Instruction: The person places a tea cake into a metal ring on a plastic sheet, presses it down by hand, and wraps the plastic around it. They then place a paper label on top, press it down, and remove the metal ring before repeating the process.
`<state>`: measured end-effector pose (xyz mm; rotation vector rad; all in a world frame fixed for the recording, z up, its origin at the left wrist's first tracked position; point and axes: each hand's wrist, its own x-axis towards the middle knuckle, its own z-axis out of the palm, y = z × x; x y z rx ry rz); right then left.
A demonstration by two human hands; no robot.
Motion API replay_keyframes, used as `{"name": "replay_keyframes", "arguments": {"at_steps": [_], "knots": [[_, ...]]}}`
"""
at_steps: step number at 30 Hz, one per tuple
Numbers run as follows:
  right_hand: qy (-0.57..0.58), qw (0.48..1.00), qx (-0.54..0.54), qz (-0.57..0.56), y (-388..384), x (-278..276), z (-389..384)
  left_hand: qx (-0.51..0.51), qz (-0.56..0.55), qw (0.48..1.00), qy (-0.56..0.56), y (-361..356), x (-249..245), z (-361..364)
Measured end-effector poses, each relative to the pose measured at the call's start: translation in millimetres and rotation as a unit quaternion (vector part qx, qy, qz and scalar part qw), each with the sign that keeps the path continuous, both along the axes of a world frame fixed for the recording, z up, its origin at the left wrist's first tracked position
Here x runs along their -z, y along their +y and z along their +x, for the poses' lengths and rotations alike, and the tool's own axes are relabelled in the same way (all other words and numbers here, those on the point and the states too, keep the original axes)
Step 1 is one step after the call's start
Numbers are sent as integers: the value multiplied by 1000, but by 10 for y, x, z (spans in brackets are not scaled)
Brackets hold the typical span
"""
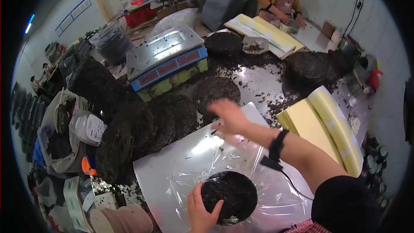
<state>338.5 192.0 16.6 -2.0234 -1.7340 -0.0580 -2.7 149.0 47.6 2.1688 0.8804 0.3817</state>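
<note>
My left hand point(203, 211) grips the near left side of a round, dark cake of dried flaky stuff that looks like seaweed point(228, 196), its thumb and fingers spread over it. This cake seems to sit in a black round rim, on clear plastic film point(271, 205) over a pale board point(159, 174). Over the far edge of the board, my right hand point(230, 118) is stretched out, blurred, fingers apart and nothing visible in them. A black strap point(277, 146) with a cord circles my right wrist. Beyond that hand lies another dark round cake point(215, 94).
A scale point(168, 56) stands at the back left. Stacked dark cakes point(129, 133) line the left side. Yellow printed sheets point(323, 129) lie at right, a cord spool point(123, 220) at lower left. Across the table a person in yellow sleeves point(280, 2) works.
</note>
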Motion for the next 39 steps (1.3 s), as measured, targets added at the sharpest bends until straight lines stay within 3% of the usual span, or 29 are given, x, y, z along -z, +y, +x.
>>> {"name": "replay_keyframes", "arguments": {"at_steps": [1,2,3,4,5,6,7,8,10,12,14,17,19,22,24,25,27,30,33,35,39], "knots": [[-57,995,76,-32,121,78,137,7,1,1000,15,17,39,12],[21,987,101,-126,161,178,258,12,-1,1000,-3,31,100,-24],[-56,989,94,-99,270,505,462,17,-2,1000,-20,39,152,-70],[-67,971,105,-206,377,288,433,23,-13,1000,-15,65,142,-70],[-142,961,104,-214,447,425,488,21,-22,999,-32,52,118,-87],[-130,949,73,-279,321,58,387,5,16,999,-51,20,92,-110],[-74,963,75,-249,308,94,502,-12,65,994,-84,16,42,-136],[18,990,107,-95,268,217,599,-19,79,993,-88,7,-82,-170],[132,983,72,107,-166,-517,344,-92,85,974,-189,-73,-368,-264],[50,970,-31,237,-741,-1148,-20,-106,48,964,-239,-107,-454,-449],[-51,968,-92,226,-1438,-1474,-660,-125,-2,950,-286,-219,-546,-638],[-38,981,-168,87,-2188,-907,-1549,-177,-56,917,-353,-356,-688,-747],[10,982,-171,-73,-2323,-264,-1676,-193,-57,919,-338,-391,-752,-712],[2,982,-182,-45,-2320,-467,-1622,-119,14,951,-284,-308,-655,-587],[15,981,-183,-66,-2399,-500,-1702,-14,130,982,-134,-294,-655,-349],[5,979,-185,-84,-2393,-442,-1684,-4,135,981,-137,-313,-564,-202],[-1,978,-195,-70,-2392,-327,-1694,101,294,948,74,-322,-291,129],[22,967,-226,-117,-2308,-371,-1659,169,319,916,174,-308,89,300],[154,957,-240,-61,-2302,-439,-1513,167,339,910,172,-291,272,291],[127,984,-117,53,-2342,-500,-1528,167,301,921,183,-296,295,306],[-40,994,-99,-35,-2297,-145,-1661,171,287,924,186,-260,553,324]]}}
